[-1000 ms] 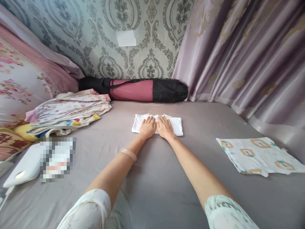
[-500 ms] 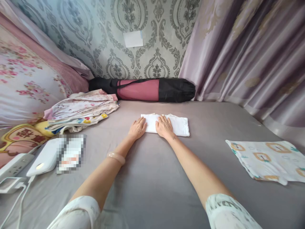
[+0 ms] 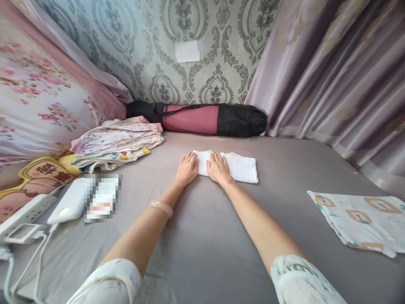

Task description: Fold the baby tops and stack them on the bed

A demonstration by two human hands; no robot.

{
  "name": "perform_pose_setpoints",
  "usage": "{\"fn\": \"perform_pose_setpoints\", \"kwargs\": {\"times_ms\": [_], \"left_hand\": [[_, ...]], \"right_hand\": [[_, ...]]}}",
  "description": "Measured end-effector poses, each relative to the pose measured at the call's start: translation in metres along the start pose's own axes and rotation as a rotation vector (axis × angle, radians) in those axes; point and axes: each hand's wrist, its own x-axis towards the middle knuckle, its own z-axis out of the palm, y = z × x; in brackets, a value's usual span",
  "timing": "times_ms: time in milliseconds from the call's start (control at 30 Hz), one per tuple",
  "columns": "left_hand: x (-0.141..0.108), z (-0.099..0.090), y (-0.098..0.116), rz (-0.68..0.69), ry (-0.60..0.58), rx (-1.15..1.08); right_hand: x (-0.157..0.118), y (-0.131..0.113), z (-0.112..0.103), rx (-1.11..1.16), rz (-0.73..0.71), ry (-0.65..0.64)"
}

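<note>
A folded white cloth (image 3: pixel 243 166) lies on the grey bed sheet (image 3: pixel 202 236) in the middle of the view. My right hand (image 3: pixel 218 168) rests flat on the left part of this cloth, palm down, fingers stretched forward. At the cloth's left edge, my left hand (image 3: pixel 187 169) is also palm down with fingers extended; it touches or sits just beside that edge. Neither hand grips anything. What lies under the palms is hidden.
Folded patterned clothes (image 3: pixel 120 141) are piled at the left. Nearer are a white power bank (image 3: pixel 72 200), a power strip (image 3: pixel 28 213) with cables, and a blurred-out packet (image 3: pixel 101 198). A rolled mat bag (image 3: pixel 193 120) lies along the wall. A printed cloth (image 3: pixel 360 219) lies right.
The camera view has turned slightly left, so the surroundings appear further right. My right hand lies a little further left on the white cloth, closer to my left hand.
</note>
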Motion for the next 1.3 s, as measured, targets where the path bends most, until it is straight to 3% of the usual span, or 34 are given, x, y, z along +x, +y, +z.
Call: {"fn": "perform_pose_setpoints", "kwargs": {"times_ms": [233, 400, 567, 733, 933, 1033, 1300], "left_hand": [[0.000, -0.002, 0.001, -0.031, 0.047, -0.029], [0.000, -0.001, -0.001, -0.065, 0.108, -0.060], [0.001, 0.003, -0.009, -0.111, 0.155, -0.082], [0.001, 0.004, -0.010, -0.113, 0.142, -0.092], [0.000, 0.000, -0.004, -0.134, 0.169, -0.101], [-0.001, -0.004, -0.001, -0.162, 0.208, -0.126], [-0.002, -0.002, -0.001, -0.160, 0.189, -0.120]], "right_hand": [[0.000, 0.001, 0.002, -0.019, 0.005, -0.026], [0.011, -0.013, -0.004, -0.014, -0.012, -0.043], [0.015, -0.028, 0.010, 0.008, -0.085, -0.013], [0.014, -0.027, 0.020, -0.008, -0.083, -0.018], [0.021, -0.031, 0.008, -0.008, -0.068, -0.103], [0.026, -0.042, 0.004, 0.004, -0.134, -0.095], [0.033, -0.061, 0.017, -0.029, -0.181, -0.299]]}}
